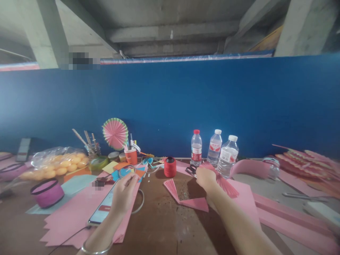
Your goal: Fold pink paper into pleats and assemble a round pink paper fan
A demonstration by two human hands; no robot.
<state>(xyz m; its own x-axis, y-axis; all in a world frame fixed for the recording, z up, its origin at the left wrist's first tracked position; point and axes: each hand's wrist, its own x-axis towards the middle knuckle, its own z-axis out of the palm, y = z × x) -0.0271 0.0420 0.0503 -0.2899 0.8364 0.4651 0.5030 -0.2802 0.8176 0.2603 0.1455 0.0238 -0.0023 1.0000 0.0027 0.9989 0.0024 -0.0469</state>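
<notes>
My left hand (124,193) is raised over the phone (102,210), thumb and fingertips pinched together; anything between them is too small to make out. My right hand (206,180) reaches forward with its fingers curled, mostly hidden behind its back. Black-handled scissors (191,170) lie right against its left side. Pleated pink paper (227,186) fans out beyond and to the right of this hand. Another pleated pink strip (192,203), bent into a V, rests on the brown table (162,226) between my hands. A red thread spool (170,168) stands behind it.
Three plastic bottles (196,150) stand at the back right. Pink sheets (69,216) lie under the phone. On the left are a purple round container (47,193) and a bag of orange balls (62,164). A round paper fan (115,134) stands near an orange cup (131,156).
</notes>
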